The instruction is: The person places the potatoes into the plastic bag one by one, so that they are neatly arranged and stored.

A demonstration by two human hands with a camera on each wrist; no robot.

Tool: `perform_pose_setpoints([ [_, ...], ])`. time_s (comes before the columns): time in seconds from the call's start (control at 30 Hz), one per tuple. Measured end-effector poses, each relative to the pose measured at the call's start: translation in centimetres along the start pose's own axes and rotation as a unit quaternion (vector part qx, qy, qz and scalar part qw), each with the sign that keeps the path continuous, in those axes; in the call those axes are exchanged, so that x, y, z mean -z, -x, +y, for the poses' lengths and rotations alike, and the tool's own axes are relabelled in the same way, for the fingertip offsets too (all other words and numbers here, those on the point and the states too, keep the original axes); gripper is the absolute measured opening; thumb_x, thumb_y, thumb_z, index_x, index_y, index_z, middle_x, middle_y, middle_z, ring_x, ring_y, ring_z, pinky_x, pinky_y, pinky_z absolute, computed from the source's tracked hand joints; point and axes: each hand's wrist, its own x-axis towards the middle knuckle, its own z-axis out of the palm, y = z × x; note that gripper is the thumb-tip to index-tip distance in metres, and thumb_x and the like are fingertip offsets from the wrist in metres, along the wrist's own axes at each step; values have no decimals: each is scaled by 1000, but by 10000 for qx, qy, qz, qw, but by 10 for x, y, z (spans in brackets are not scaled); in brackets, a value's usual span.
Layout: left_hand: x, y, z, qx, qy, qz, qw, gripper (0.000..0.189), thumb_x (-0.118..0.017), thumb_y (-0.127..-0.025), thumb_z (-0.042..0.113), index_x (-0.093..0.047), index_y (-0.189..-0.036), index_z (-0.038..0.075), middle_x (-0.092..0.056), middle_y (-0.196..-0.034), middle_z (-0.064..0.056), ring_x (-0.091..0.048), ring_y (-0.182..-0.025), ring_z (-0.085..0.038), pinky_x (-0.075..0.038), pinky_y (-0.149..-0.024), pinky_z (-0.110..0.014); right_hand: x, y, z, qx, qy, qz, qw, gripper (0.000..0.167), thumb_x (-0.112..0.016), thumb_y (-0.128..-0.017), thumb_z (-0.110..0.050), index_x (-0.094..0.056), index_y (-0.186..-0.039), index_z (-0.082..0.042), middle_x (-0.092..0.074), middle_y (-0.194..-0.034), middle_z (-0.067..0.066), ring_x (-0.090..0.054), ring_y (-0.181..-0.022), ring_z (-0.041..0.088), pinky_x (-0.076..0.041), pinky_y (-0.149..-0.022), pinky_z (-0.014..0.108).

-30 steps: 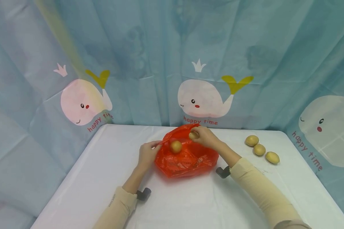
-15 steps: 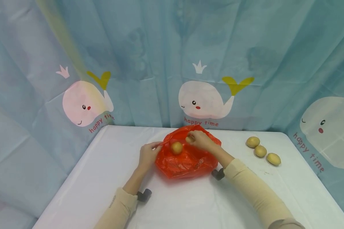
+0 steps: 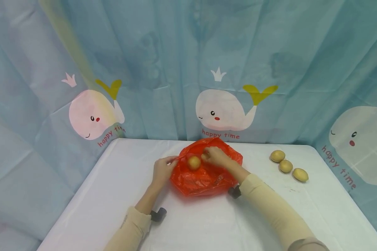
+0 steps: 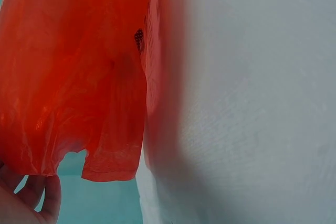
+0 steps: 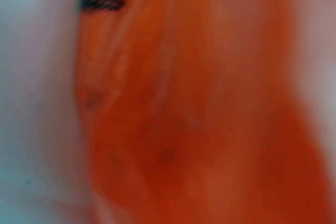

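Observation:
A red plastic bag [image 3: 198, 181] lies on the table with its mouth spread. My left hand [image 3: 161, 170] pinches the bag's left rim between thumb and fingers; in the left wrist view, fingers [image 4: 50, 200] show at the bag's edge [image 4: 113, 163]. Inside the bag rests a yellow-brown potato [image 3: 194, 162]. My right hand [image 3: 216, 157] reaches into the bag mouth, to the right of that potato. Its curled fingers hold another potato [image 3: 204, 156], mostly hidden by the hand. The right wrist view is blurred and filled by red plastic.
Three potatoes [image 3: 285, 166] lie in a slanting row on the right side of the white table [image 3: 113, 195]. Behind the table's far edge hangs a blue curtain [image 3: 163, 69] with whale prints.
My right hand has moved left and a little down, deeper into the bag with its potato. The left hand keeps its grip on the rim.

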Motion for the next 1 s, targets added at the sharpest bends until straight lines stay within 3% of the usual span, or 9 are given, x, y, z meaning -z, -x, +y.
perform_pose_setpoints([
  [0.27, -3, 2, -5, 22, 2, -46, 10000, 24, -63, -95, 24, -74, -111, 11, -75, -106, -7, -65, -111, -28, -52, -99, -50, -10, 4, 8, -153, -48, -74, 9998, 12, -65, -91, -18, -65, -103, -16, -63, -85, -2, -58, -84, 18, -53, -80, 29],
  [0.7, -2, 3, -1, 23, 1, -5, 10000, 23, -63, -94, 21, -75, -110, 9, -75, -106, -9, -65, -111, -28, -51, -101, -51, -14, 1, 12, 190, 266, 36, 9995, 15, -65, -91, -18, -66, -105, -14, -62, -85, -2, -56, -83, 18, -52, -80, 29],
  [1.0, 1, 1, 3, -69, -75, 28, 9999, 23, -64, -94, 21, -75, -110, 8, -75, -106, -10, -65, -110, -30, -51, -100, -51, -12, 1, 9, 478, 704, 92, 9963, 6, -65, -91, -19, -60, -92, -16, -57, -78, -2, -54, -78, 16, -49, -76, 28],
])
